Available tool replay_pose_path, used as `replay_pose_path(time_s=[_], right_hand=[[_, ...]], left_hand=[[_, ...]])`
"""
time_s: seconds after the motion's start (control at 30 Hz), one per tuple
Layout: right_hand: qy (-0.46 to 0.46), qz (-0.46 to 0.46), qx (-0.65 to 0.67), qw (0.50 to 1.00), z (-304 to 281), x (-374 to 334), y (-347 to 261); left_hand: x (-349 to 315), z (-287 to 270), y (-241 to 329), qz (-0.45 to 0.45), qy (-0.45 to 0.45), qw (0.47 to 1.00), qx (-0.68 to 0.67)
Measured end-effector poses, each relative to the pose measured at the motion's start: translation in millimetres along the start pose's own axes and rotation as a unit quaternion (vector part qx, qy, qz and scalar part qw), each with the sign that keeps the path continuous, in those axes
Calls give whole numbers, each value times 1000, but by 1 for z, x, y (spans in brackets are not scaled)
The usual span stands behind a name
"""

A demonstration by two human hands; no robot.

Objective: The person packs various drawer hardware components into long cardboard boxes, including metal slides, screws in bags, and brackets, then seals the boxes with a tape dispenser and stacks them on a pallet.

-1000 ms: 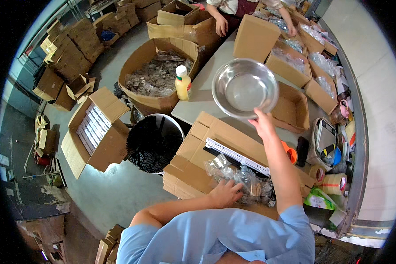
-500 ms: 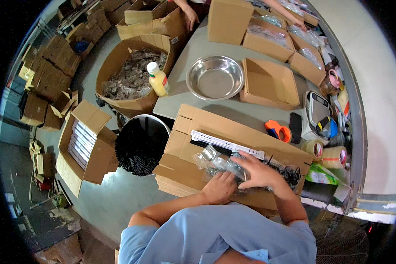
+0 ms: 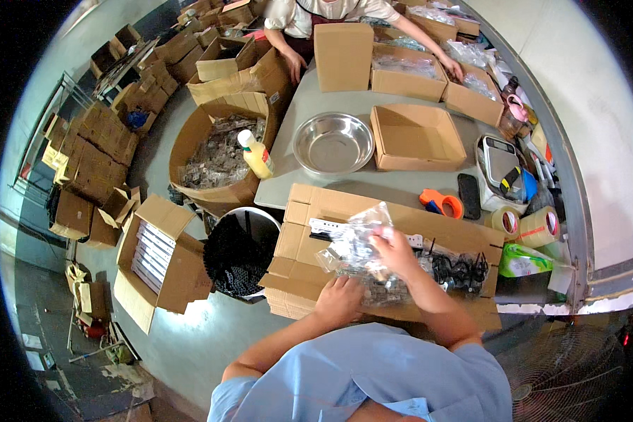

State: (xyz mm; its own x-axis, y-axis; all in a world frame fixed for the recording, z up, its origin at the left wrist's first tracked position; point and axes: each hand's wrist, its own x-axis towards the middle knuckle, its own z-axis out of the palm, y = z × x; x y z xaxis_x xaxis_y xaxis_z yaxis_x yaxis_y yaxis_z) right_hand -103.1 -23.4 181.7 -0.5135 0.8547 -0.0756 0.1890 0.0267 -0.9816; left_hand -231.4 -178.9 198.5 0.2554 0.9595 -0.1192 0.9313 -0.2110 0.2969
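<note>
My right hand (image 3: 395,252) is closed on clear plastic bags (image 3: 355,240) of small metal parts, raised above the flattened cardboard stack (image 3: 309,211). My left hand (image 3: 340,299) is nearer to me at the edge of the stack, fingers curled together; what they hold, if anything, is hidden. More clear bags (image 3: 387,290) lie beside it. Behind the raised bags lies a white drawer slide rail (image 3: 323,226), partly covered, with a dark rail against it. Black coiled pieces (image 3: 457,271) in clear bags lie at the right of the stack.
Beyond the stack are a steel bowl (image 3: 333,144), an open carton (image 3: 418,139), an orange tape dispenser (image 3: 443,203) and a phone (image 3: 469,196). Left stand a bucket of black parts (image 3: 238,246) and a box of white rails (image 3: 151,257). Across the table, another person's hand (image 3: 454,69) reaches into boxes.
My right hand has lifted the clear bags up and away from me. My left hand stays near the stack's edge. The view has shifted, showing more of the other person.
</note>
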Motion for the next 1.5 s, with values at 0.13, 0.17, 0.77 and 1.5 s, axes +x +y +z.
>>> replay_pose_path(time_s=[0.13,0.17,0.77,1.5], right_hand=[[-108,-9,-5,994,23,13,21],[-134,-32,-70,988,23,16,18],[86,-178,-199,960,-40,-9,24],[-5,6,-544,839,-132,-28,-26]], left_hand=[[-4,-8,-1,28,76,997,10],[-4,-16,-2,-3,137,990,19],[35,12,-94,70,55,995,40],[44,-20,-12,228,56,953,191]])
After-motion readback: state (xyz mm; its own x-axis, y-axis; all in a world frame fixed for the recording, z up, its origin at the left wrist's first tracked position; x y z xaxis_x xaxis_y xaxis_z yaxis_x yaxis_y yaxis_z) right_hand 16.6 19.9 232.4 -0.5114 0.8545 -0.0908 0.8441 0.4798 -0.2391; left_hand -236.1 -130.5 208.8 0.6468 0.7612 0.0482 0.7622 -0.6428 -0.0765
